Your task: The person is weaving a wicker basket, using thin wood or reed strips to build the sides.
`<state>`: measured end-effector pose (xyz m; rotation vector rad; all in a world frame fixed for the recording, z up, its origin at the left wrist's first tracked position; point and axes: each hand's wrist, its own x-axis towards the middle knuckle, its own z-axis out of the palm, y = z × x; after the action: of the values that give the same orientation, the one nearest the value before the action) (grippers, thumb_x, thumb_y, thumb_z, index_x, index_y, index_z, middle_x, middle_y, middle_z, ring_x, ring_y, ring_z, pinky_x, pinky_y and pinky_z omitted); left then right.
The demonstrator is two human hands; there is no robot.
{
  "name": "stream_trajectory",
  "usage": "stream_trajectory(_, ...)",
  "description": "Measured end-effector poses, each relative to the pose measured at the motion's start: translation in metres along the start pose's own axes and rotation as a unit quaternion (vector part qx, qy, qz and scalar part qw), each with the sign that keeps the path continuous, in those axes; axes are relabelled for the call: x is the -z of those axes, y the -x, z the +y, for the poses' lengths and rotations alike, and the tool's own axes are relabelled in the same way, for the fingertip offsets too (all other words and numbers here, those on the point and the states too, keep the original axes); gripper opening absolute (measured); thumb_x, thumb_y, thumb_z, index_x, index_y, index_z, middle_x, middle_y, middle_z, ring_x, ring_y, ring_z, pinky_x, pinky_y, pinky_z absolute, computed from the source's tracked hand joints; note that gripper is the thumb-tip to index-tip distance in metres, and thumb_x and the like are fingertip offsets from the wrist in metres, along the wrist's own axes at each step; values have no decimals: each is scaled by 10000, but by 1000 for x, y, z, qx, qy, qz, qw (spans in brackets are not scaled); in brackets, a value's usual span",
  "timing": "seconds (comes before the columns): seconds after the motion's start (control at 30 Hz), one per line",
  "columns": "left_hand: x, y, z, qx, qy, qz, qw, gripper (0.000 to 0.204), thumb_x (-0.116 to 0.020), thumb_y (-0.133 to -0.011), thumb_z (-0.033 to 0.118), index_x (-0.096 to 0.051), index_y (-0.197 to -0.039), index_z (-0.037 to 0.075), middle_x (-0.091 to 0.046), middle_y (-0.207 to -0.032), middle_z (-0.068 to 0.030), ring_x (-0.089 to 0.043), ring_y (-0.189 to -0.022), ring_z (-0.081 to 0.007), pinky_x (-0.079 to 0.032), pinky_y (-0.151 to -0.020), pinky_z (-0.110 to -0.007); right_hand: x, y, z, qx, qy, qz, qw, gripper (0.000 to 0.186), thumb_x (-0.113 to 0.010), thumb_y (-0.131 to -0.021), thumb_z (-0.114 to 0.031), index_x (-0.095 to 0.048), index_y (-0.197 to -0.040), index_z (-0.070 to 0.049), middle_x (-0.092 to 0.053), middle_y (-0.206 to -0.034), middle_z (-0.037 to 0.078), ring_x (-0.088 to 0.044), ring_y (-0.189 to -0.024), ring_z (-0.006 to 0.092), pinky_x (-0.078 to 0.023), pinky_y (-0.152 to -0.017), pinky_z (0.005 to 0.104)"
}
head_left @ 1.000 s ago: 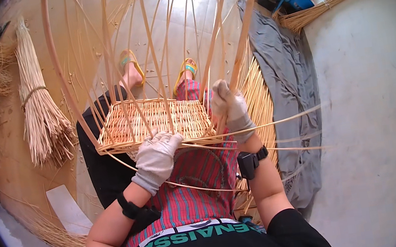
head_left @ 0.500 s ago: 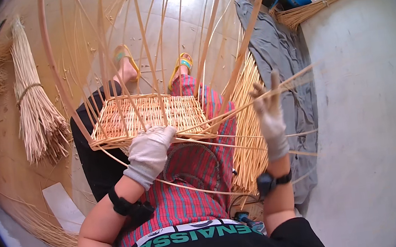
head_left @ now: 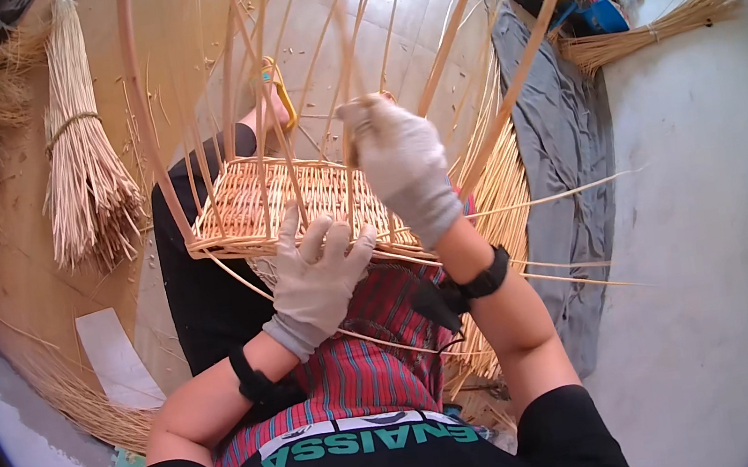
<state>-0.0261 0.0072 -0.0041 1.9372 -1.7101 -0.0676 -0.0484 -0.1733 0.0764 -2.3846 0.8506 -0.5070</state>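
A woven wicker basket base [head_left: 247, 198] rests over my lap, with tall stakes [head_left: 505, 98] and thinner rods rising from it. My left hand [head_left: 314, 279], in a pale glove, lies against the near rim with its fingers spread. My right hand [head_left: 397, 159], gloved and slightly blurred, is raised over the base's right part, fingers curled round an upright strand that blurs above it and hiding some of the weave. Loose weaving strands [head_left: 576, 190] trail out to the right.
A tied bundle of rods [head_left: 86, 196] lies at left, loose rods [head_left: 83, 394] below it. More rods [head_left: 501, 155] lie beside a grey cloth [head_left: 569, 208] at right. Another bundle [head_left: 650, 36] lies near a blue container [head_left: 603, 14]. A white board [head_left: 117, 362] lies lower left.
My right hand has swung from the outer right side up and inward over the base. My left hand's fingers have spread from their grip on the rim.
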Motion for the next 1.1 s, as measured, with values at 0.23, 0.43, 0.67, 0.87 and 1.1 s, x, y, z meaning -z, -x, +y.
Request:
stream_trajectory(0.23, -32, -28, 16, -55, 26, -54, 997, 460, -580, -890, 185, -631, -1342, 119, -674, -1230, -87, -639, -1205, -257, -451, -1053, -463, 9, 1, 38, -119, -312, 17, 943, 313, -563, -1091, -279, -708, -1041, -7, -592, -645, 2, -527, -559, 63, -422, -529, 239)
stream_trajectory(0.43, -49, -15, 4, -72, 68, -10, 995, 422, -597, -901, 196, -668, -1314, 143, -707, -1190, -60, -655, -1175, -237, -479, -959, -423, -8, -28, 56, -333, -399, 11, 854, 298, -593, -1067, -313, -716, -1071, -41, -641, -668, 1, -513, -509, 57, -398, -478, 212)
stream_trajectory(0.67, -21, -41, 16, -41, 125, -58, 990, 227, -674, -919, 238, -695, -1102, 105, -708, -1001, -108, -684, -951, -307, -501, -784, -434, 75, 105, 30, -233, -156, -159, 947, 331, -642, -1020, -292, -681, -1233, -42, -745, -922, 127, -720, -852, 169, -573, -679, 279)
stream_trajectory(0.87, -27, -32, 18, -20, 145, -47, 988, 366, -740, -888, 222, -683, -1222, 84, -711, -921, -112, -692, -909, -318, -515, -784, -458, 98, 127, 85, -111, -309, 128, 936, 545, -554, -1056, -55, -323, -1549, -25, -547, -1452, 165, -600, -1272, 226, -519, -1039, 377)
stream_trajectory(1.1, -27, -46, 28, 36, 15, -84, 996, 673, -743, -859, 220, -485, -1470, 106, -646, -1061, -116, -641, -1022, -310, -489, -857, -450, 50, -5, 52, -79, -25, -62, 995, 845, -666, -968, -98, -190, -1666, -133, -624, -1379, 137, -694, -1035, 241, -575, -869, 363)
